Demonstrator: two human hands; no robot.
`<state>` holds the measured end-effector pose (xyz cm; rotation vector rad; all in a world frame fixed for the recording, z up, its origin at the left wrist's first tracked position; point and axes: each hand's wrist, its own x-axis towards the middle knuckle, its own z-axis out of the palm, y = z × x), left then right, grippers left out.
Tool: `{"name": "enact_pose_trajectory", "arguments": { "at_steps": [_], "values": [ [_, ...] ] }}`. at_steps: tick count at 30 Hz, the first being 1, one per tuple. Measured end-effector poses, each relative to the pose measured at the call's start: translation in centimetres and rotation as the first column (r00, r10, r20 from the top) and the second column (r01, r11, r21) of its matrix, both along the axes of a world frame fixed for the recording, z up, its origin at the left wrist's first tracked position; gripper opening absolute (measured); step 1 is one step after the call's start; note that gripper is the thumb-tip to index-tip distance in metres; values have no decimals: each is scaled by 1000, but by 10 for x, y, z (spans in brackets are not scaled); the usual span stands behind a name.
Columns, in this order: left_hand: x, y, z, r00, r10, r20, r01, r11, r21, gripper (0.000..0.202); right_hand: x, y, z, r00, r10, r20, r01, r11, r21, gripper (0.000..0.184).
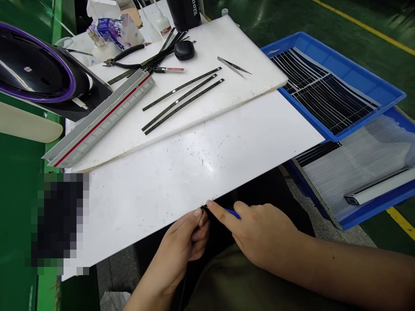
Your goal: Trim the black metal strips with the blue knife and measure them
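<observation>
At the front edge of the white board (207,160), my left hand (183,242) pinches a thin dark strip (204,207) between thumb and fingers. Most of that strip is hidden by the hand. My right hand (262,229) is closed around a slim blue-handled tool (233,213), its index finger stretched along it towards the strip. The tool's tip meets or nearly meets the strip by my left thumb; its kind cannot be made out. Beyond the hands, several narrow black strips (184,103) lie side by side on a thick white slab.
Tweezers (234,67), a utility knife (170,70), pliers (125,57) and a black case (184,50) lie on the slab. A grey scale ruler (100,123) slants at left beside a black-purple device (35,65). Blue trays (382,93) of strips stand at right.
</observation>
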<state>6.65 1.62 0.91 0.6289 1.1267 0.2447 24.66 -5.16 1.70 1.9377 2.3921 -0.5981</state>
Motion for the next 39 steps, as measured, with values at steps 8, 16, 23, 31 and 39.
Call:
{"name": "enact_pose_trajectory", "arguments": {
  "at_steps": [8,16,23,31,39],
  "values": [
    [-1,0,-2,1000,-3,-4,3,1000,-3,35,7,4,6,990,-4,-142,-8,996,-86,65],
    [-3,-1,-3,1000,-17,-12,17,1000,11,37,5,2,3,993,3,-115,-8,999,-42,68],
    [-4,-1,-4,999,-33,13,33,999,25,37,0,-4,0,998,46,35,-47,999,13,72],
    [-4,2,-1,999,-10,52,9,1000,10,33,1,-1,1,1000,-4,-16,4,1000,-11,67],
    [3,-5,-3,998,62,17,-63,997,33,30,4,5,7,994,-30,-109,25,999,-43,66]
  ]
}}
